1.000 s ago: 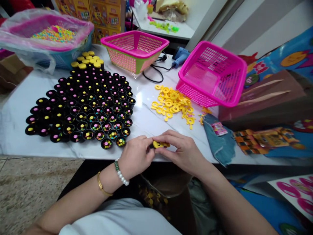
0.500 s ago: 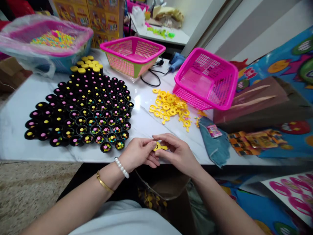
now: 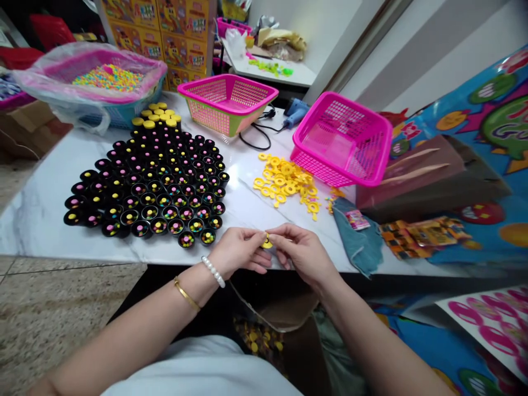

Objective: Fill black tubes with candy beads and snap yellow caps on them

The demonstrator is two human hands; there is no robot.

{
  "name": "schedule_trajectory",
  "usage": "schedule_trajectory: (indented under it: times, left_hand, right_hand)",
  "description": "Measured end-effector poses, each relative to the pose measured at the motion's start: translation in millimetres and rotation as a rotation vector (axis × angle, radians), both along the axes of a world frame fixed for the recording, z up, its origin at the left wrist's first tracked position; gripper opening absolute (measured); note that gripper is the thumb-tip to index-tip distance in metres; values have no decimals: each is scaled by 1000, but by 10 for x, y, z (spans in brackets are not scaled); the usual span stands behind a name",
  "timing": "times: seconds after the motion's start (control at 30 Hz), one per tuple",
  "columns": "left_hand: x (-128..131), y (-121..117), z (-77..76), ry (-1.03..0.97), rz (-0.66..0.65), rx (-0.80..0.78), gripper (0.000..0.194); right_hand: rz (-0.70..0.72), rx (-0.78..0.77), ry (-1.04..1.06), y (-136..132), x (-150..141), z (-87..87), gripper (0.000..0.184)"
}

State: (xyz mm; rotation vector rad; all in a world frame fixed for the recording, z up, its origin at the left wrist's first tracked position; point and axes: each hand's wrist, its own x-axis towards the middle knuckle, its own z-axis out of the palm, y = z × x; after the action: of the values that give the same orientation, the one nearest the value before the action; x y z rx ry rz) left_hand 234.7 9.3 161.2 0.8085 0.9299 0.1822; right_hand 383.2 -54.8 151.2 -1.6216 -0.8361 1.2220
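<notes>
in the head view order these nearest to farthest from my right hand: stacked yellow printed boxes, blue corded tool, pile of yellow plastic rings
From the right hand:
1. Pile of yellow plastic rings: just ahead.
2. Blue corded tool: farther ahead.
3. Stacked yellow printed boxes: back left.

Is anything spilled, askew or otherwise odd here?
A few small coloured bits lie loose between the yellow ring pieces and the blue cloth. They look like a minor spill, being scattered outside any container; too small to identify.
</notes>
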Motion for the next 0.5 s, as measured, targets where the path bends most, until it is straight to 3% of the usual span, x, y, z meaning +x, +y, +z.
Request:
schedule_trajectory:
  times: [0.17,0.27,0.37,0.43,0.5]
  left_hand:
    - [53,10,-24,-16,-4,-19,24]
    - [74,-1,-40,-4,-34,60,29]
    - [31,-38,-69,6,-92,145,31]
    - [-26,-73,-113,22,-119,347,31]
    - [-75,-118,-174,106,-115,735,36]
  right_hand:
    - [-3,37,122,4,10,-98,31]
    - [-46,69,152,0,-10,-144,34]
    - [-3,27,180,20,15,-141,36]
    - [25,-2,232,45,63,-127,37]
    - [33,-11,287,60,117,-115,38]
